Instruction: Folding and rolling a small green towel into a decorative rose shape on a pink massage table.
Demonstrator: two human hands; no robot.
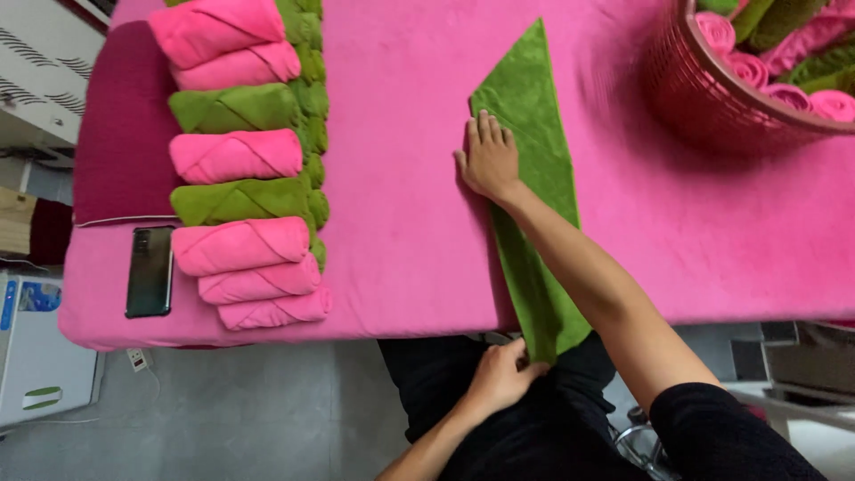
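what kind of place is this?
Likely a spa, salon or hotel linen station. A padded table under a pink cover holds a row of rolled pink and green towels, a basket of more rolls, and a green towel being folded.

Bare pink table [401, 223] between rolled towels [240, 156] left and basket [704, 98] right

Bright, even light falls from overhead, so the pink velvety table cover [401, 223] glows almost flat, with only soft shadows under the row of rolled pink and green towels [245, 160]. The red ribbed basket [704, 89] at the upper right is smeared by motion blur. Edges bend slightly, wide-angle style. The grey floor [267, 419] below looks dimmer.
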